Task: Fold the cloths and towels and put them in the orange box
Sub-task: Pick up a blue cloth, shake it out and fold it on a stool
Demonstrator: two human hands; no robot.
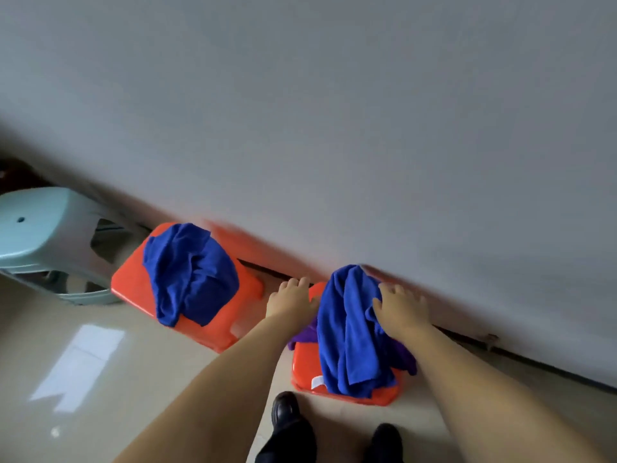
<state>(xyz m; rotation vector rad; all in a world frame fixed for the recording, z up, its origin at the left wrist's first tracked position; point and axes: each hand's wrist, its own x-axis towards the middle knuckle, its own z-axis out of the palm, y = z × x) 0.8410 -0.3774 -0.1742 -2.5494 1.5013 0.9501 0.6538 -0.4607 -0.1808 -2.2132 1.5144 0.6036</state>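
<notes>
Stool: a pale green plastic stool [36, 235] stands at the far left by the wall, well to the left of both hands.
Left box: an orange box [133, 279] sits on the floor against the wall, left of the left fingers and apart from them.
Left cloth: a crumpled blue cloth [190, 275] lies heaped on that box, unfolded, hanging over its near edge.
Left hand: the left hand [292, 300] reaches forward with the fingers spread wide and fairly straight, tips near the wall base; the thumb side touches the rim of the right box. It holds nothing.
Right box: a second orange box [309, 369] lies directly between and below the two hands.
Right cloth: a blue towel [350, 332] is piled on it, unfolded, between the two sets of fingers.
Purple cloth: a purple cloth [305, 335] peeks out beneath the blue towel, just below the left wrist.
Right hand: the right hand [399, 307] rests on the towel's right side, fingers spread; whether they pinch the fabric cannot be told.
Shoes: two black shoes [283, 409] show on the tiled floor [100, 379], below both hands.
</notes>
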